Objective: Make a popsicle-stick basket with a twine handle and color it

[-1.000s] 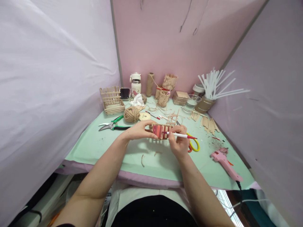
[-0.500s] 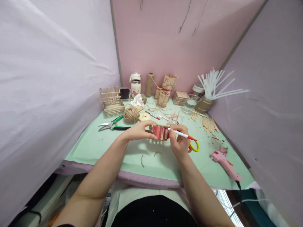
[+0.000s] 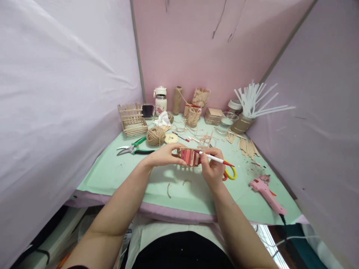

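My left hand [image 3: 168, 155] is closed on the left side of a small craft-stick piece [image 3: 189, 157], its slats coloured in reds and pinks with some bare wood, and twine-like trim along its edge. In my right hand [image 3: 213, 169] is a white marker with red ends [image 3: 214, 158], gripped like a pen. Its tip meets the right part of the slats. Behind my right hand, scissors with yellow and red handles [image 3: 230, 172] lie partly hidden. Two short twine scraps [image 3: 168, 190] lie in front of the piece.
Green-handled pruning shears [image 3: 134, 149] and a twine ball [image 3: 156, 136] lie left. A pink glue gun [image 3: 267, 194] rests right, near loose craft sticks [image 3: 248, 148]. Behind stand a stick basket [image 3: 134, 129], a bottle [image 3: 160, 102], a clear water cup [image 3: 226, 123] and white glue sticks [image 3: 254, 101].
Another slat at the right of the piece looks darker red. Both hands stay nearly in place, with the marker shifted very slightly.
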`<state>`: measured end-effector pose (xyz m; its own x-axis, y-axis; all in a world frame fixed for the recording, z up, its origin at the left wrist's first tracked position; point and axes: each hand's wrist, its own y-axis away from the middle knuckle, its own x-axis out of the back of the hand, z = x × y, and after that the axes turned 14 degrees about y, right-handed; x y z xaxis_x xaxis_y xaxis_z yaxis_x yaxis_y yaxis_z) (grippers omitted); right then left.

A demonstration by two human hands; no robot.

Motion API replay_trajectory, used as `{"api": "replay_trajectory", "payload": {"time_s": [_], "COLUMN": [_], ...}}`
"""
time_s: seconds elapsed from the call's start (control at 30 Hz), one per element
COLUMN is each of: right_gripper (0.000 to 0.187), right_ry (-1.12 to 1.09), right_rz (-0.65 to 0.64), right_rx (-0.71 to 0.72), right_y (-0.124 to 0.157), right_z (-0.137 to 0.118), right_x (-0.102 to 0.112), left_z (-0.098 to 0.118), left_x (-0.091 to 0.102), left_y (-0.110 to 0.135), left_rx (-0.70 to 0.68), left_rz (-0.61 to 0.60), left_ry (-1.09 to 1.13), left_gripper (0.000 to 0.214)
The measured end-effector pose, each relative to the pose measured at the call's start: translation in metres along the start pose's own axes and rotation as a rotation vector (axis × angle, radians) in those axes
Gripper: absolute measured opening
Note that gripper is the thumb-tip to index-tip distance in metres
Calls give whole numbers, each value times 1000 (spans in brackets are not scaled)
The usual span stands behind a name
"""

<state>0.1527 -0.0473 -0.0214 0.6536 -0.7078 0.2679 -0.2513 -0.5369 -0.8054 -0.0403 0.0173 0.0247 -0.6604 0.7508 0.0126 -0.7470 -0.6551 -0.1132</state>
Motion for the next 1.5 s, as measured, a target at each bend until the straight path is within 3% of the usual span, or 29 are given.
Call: {"api": "replay_trajectory", "payload": {"time_s": [0.57,0.77,0.97,1.2,1.5], "right_gripper": [4,10,4,11,6], "right_ry": [22,-9,23,-27,33], "right_rz": [7,4,6,-11,3], "right_rx": [-7,68,17,97,59], "right_y": [0,-4,-3,-5,-3], "right_z": [-1,-6,-5,-7,-4], "right_x": [1,3,2,4,3], "left_z": [0,2,1,1,0], "left_x": [0,-1,0,0,0], "left_y": [0,0,0,0,0], "left_rx": [-1,6,6,12,-1], "left_rz": [1,0,-1,4,-8], "left_ry": [10,-3,1,-4,-12], "left_gripper": [49,47,50,48,48]}}
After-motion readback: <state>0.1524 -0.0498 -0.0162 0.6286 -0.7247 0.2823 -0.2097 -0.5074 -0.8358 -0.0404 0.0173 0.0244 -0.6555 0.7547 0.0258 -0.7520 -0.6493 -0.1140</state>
